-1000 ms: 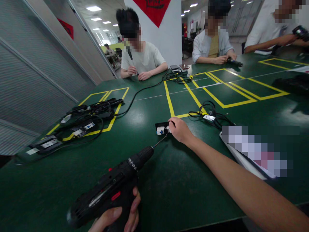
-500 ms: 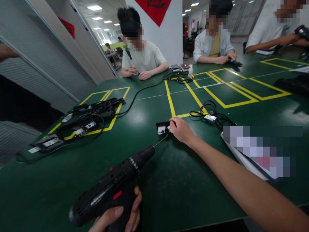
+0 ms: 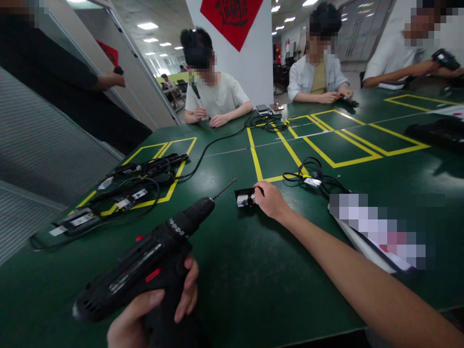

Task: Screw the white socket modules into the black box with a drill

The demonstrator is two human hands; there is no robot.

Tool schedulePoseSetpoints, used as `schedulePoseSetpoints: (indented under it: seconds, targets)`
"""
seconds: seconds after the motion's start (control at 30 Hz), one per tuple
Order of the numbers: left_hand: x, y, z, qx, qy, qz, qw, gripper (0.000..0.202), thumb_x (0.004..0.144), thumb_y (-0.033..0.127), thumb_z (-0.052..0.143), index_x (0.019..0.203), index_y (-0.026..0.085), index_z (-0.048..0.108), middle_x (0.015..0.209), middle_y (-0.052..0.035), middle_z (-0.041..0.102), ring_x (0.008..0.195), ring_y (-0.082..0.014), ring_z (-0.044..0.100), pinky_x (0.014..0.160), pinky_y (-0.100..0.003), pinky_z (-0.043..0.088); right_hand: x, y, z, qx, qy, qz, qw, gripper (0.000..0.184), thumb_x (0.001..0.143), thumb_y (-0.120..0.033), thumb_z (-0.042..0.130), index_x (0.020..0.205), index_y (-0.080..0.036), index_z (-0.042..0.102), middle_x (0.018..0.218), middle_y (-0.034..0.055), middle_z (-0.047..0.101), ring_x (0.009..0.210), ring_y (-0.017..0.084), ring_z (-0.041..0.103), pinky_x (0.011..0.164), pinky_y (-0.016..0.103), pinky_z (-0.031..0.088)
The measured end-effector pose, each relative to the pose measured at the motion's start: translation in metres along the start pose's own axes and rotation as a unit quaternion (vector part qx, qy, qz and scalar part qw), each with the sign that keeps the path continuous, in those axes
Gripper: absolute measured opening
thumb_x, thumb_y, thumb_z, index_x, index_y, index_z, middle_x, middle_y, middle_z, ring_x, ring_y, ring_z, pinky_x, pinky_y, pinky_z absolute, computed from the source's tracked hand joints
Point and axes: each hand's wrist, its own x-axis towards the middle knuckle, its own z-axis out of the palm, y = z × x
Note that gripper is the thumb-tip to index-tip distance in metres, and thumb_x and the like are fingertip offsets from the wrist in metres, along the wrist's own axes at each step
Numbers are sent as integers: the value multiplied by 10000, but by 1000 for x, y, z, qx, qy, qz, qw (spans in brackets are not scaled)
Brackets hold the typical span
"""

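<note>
A black cordless drill (image 3: pixel 145 256) with red buttons is gripped by its handle in my left hand (image 3: pixel 134 311), whose fingers wrap around it. Its long thin bit (image 3: pixel 225 188) points up and forward, its tip apart from the small part to the right. With closed fingers, my right hand (image 3: pixel 271 200) holds the right end of that small black part with a white and blue piece (image 3: pixel 245 199) at the green table. My fingers hide the part's right end, and its exact kind is unclear.
Black devices with cables (image 3: pixel 134 186) lie on the left of the green table (image 3: pixel 232 275). A coiled black cable (image 3: pixel 313 174) and a blurred tablet-like object (image 3: pixel 377 237) are on the right. Several people sit across; another person (image 3: pixel 54 72) stands at left.
My left hand has drawn the drill left, so its bit has moved away from the small part. My right hand stays on the part. The person at left has come further into view.
</note>
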Motion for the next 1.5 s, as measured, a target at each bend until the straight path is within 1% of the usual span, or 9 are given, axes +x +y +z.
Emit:
schedulePoseSetpoints:
  seconds: [0.13,0.27,0.37,0.47,0.77,0.9,1.27,1.4,1.5]
  targets:
    - [41,18,-12,22,-72,-5,997,392,638,287,481,994,134,538,781,-74,556,491,-204,532,491,-377,423,1,1,0,6,3,11,1000,219,857,-198,376,852,-152,590,859,65,611,823,145,531,783,249,380]
    - [63,9,-22,-10,-96,-22,995,414,651,303,457,1015,120,526,654,-43,537,452,-194,512,507,-383,423,1,0,-1,3,4,18,1000,210,853,-192,380,831,-154,586,847,59,608,810,140,527,765,243,381]
    - [56,-7,-24,-38,-94,-41,994,406,675,315,430,1012,110,526,530,2,471,402,-170,478,485,-360,417,2,-1,-2,-4,16,23,1000,209,851,-184,377,822,-155,582,843,58,606,802,140,523,758,244,379]
    - [43,-17,-22,-57,-82,-61,993,396,689,324,415,994,100,530,514,10,458,376,-154,461,460,-346,410,2,-2,-2,-6,23,33,999,208,849,-181,376,828,-155,581,853,61,604,813,144,522,770,250,376]
    - [38,-18,-15,-82,-57,-74,992,400,701,333,419,1002,94,532,536,-16,487,405,-177,480,478,-372,419,1,-4,-6,4,30,53,998,221,856,-198,349,868,-163,567,864,57,592,829,153,518,759,258,377]
    - [36,-25,-17,-91,-92,-78,989,416,713,353,409,1027,106,525,550,-29,498,416,-200,492,482,-397,419,1,-4,-7,11,31,62,998,233,865,-218,344,882,-167,570,873,56,596,828,153,523,750,256,374]
    - [30,-26,-14,-138,-106,-141,975,442,789,406,344,1040,113,560,652,-85,562,464,-222,545,515,-395,407,2,-5,-10,33,41,92,994,340,919,-396,268,951,-188,535,850,37,603,776,159,547,684,258,360]
    - [25,-26,-15,-137,-119,-130,975,497,805,482,337,1071,125,557,721,-114,607,480,-218,567,532,-386,414,1,-6,-9,34,41,97,994,344,918,-407,271,949,-192,537,858,40,605,788,165,549,694,265,360]
    - [23,-27,-13,-107,-150,-94,978,549,782,548,359,1094,136,543,892,-183,643,494,-207,571,521,-364,409,1,-6,-9,36,43,102,993,332,917,-400,278,952,-197,538,873,40,610,799,166,552,701,267,361]
